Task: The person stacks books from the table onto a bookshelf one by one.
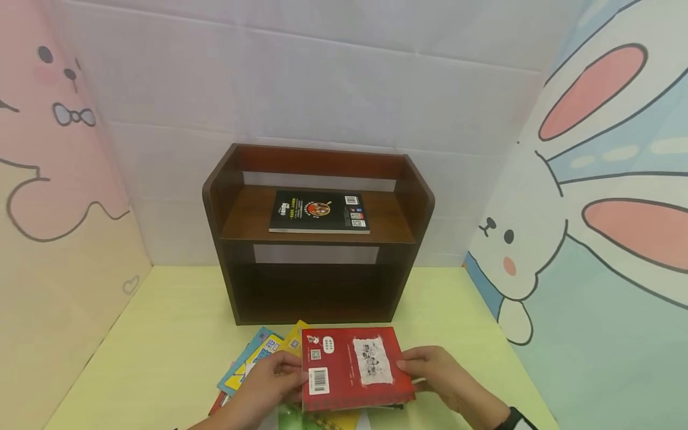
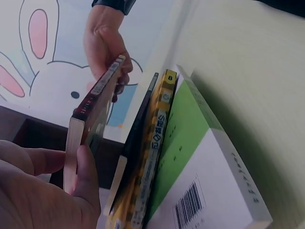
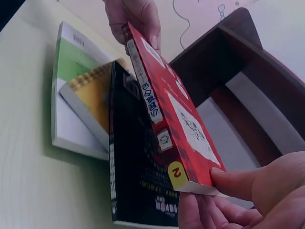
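Observation:
A red book (image 1: 344, 370) with a barcode and a white picture panel is held level between both hands, above a pile of books. My left hand (image 1: 273, 379) pinches its left edge, thumb on top. At the opposite edge my right hand (image 1: 443, 376) grips it the same way, thumb over the cover and fingers beneath. The spine, with a yellow "2" label, shows in the right wrist view. Under it lie a black book (image 3: 138, 157), a yellow book (image 3: 90, 100) and a green and white book (image 2: 190, 167).
A dark brown two-tier shelf (image 1: 317, 239) stands behind the pile. On its upper board lies another black book (image 1: 319, 212). Blue and yellow books (image 1: 252, 358) fan out at the pile's left. Walls with cartoon animals flank the pale yellow table (image 1: 161, 334).

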Motion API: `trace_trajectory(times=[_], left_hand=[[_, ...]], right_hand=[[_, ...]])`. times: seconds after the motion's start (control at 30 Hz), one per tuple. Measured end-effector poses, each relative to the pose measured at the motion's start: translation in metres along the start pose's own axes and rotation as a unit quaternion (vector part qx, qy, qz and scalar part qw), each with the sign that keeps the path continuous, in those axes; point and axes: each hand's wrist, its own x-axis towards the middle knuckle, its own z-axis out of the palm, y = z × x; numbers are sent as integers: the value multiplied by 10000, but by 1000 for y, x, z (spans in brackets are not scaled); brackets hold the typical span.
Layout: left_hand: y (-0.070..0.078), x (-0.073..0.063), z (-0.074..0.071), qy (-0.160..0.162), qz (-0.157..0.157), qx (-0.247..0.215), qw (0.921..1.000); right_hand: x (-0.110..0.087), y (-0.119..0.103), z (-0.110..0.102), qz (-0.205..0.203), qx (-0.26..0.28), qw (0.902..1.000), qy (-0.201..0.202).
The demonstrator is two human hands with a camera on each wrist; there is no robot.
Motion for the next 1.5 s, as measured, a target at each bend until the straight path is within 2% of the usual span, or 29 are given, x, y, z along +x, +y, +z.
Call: trace_trajectory(times=[0.1, 0.27, 0.4, 0.53, 0.67, 0.9, 1.13, 1.3, 1.5], left_hand=[[-4, -1, -7, 49, 11, 6, 10000], [0, -1, -20, 97, 388, -375, 9985], [11, 7, -37, 362, 746, -68, 9965], [21, 25, -55, 575, 938, 203, 9937], [28, 47, -66, 873, 1063, 277, 9901], [38, 88, -71, 1386, 1322, 288, 9811], [40, 127, -75, 1873, 1421, 542, 9705], [37, 144, -78, 1986, 1369, 755, 9675], [34, 153, -83, 1965, 1323, 1038, 9660]], right_hand=[[-2, -5, 3, -28, 34, 9999, -97], [0, -15, 9, -286, 211, 9989, -309], [9, -30, 17, -538, 194, 9979, -290], [29, -47, 26, -770, 114, 9969, -64], [56, -67, 28, -829, 289, 9960, 182], [106, -94, 30, -1040, 469, 9921, 526], [141, -93, 33, -1170, 755, 9866, 848], [156, -91, 33, -1398, 887, 9824, 860], [163, -94, 40, -1318, 852, 9832, 933]])
